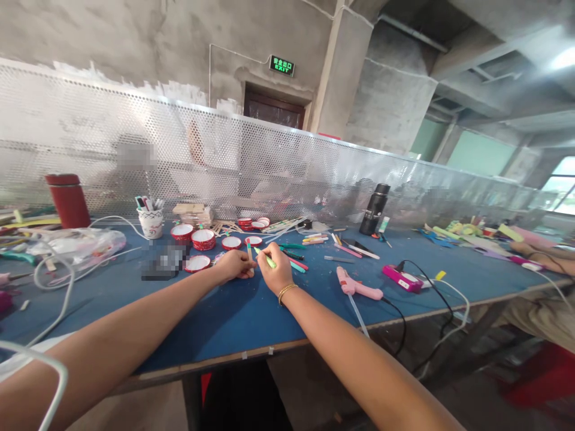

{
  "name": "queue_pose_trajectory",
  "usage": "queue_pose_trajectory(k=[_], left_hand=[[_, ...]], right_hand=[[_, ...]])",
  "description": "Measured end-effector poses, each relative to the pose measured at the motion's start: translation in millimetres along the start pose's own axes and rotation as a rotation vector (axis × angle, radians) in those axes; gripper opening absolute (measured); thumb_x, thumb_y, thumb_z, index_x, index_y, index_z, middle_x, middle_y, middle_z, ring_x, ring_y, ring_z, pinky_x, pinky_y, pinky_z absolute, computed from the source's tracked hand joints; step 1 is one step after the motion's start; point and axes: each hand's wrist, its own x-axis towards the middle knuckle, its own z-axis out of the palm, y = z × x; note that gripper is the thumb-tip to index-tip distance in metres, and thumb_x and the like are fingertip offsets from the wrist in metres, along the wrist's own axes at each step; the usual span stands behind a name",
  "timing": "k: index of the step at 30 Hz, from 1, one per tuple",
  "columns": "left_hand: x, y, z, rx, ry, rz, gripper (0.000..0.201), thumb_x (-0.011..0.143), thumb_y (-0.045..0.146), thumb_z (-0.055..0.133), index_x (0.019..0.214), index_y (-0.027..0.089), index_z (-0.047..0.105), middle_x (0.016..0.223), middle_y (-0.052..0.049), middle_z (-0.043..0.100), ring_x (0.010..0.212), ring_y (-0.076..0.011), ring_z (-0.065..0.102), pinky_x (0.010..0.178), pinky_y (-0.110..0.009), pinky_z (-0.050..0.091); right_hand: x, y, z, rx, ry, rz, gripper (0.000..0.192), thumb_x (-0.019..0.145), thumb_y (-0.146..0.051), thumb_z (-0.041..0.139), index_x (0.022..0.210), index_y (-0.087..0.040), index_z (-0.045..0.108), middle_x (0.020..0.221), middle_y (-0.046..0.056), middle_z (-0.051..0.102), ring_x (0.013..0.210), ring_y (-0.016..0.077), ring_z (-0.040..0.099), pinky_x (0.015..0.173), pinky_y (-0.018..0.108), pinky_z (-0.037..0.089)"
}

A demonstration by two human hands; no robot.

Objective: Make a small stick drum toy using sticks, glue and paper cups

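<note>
Blue felt-like covering on the table (233,317) sets off both hands, which meet near its middle. The left hand (233,265) pinches a pale craft stick (250,251) between thumb and fingertips, holding it nearly upright so its long axis runs away from the person; the stick is flat and narrow with a coloured band near its far end. Just to its right, almost touching, the right hand (275,274) has its fingers pressed together around a green marker (268,260), whose long axis slants up and left, tip pointing at the stick. The stick thus lies immediately left of the marker tip, and the right hand, with a gold bracelet (286,292) on its wrist, is the nearer one to bridge the gap. Red-rimmed lids (203,238) lie just beyond, a pink glue gun (357,287) well to the right
</note>
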Motion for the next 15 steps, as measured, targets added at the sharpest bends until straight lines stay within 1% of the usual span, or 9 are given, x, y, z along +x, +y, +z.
queue_pose_trajectory(k=[4, 8, 11, 15], left_hand=[[0.6, -1.3, -0.5, -0.023, 0.0, -0.011, 0.037, 0.057, 0.035, 0.096, 0.066, 0.017, 0.065, 0.062, -0.003, 0.072, 0.063, -0.0166, 0.072, 0.063, -0.023, 0.056], [0.5, -1.5, -0.2, -0.022, -0.004, -0.007, 0.032, 0.059, 0.032, 0.094, 0.068, 0.016, 0.067, 0.063, -0.002, 0.073, 0.063, -0.0156, 0.071, 0.062, -0.022, 0.056], [-0.2, -1.1, 0.5, -0.009, 0.014, -0.002, 0.03, 0.06, 0.031, 0.092, 0.067, 0.017, 0.067, 0.061, -0.001, 0.072, 0.061, -0.0149, 0.07, 0.062, -0.022, 0.056], [-0.4, -1.3, 0.5, -0.005, 0.003, 0.007, 0.028, 0.061, 0.031, 0.092, 0.068, 0.017, 0.069, 0.062, -0.001, 0.072, 0.062, -0.0153, 0.071, 0.063, -0.022, 0.056]], right_hand=[[-0.8, -2.9, -1.4, 0.008, -0.015, -0.037, 0.015, 0.095, -0.03, 0.053, 0.081, -0.026, 0.052, 0.076, 0.003, 0.072, 0.074, 0.02, 0.069, 0.071, 0.028, 0.048], [-1.6, -6.4, -2.0, -0.019, -0.045, -0.079, 0.016, 0.096, -0.03, 0.053, 0.08, -0.025, 0.052, 0.074, 0.002, 0.07, 0.073, 0.0195, 0.066, 0.071, 0.029, 0.046], [-1.9, -6.9, -1.9, -0.031, -0.047, -0.089, 0.016, 0.095, -0.03, 0.053, 0.08, -0.025, 0.053, 0.073, 0.002, 0.069, 0.071, 0.0195, 0.064, 0.07, 0.029, 0.045], [-1.6, -5.5, -1.5, -0.056, -0.047, -0.089, 0.015, 0.095, -0.03, 0.054, 0.081, -0.025, 0.054, 0.073, 0.001, 0.069, 0.07, 0.0189, 0.063, 0.068, 0.028, 0.044]])
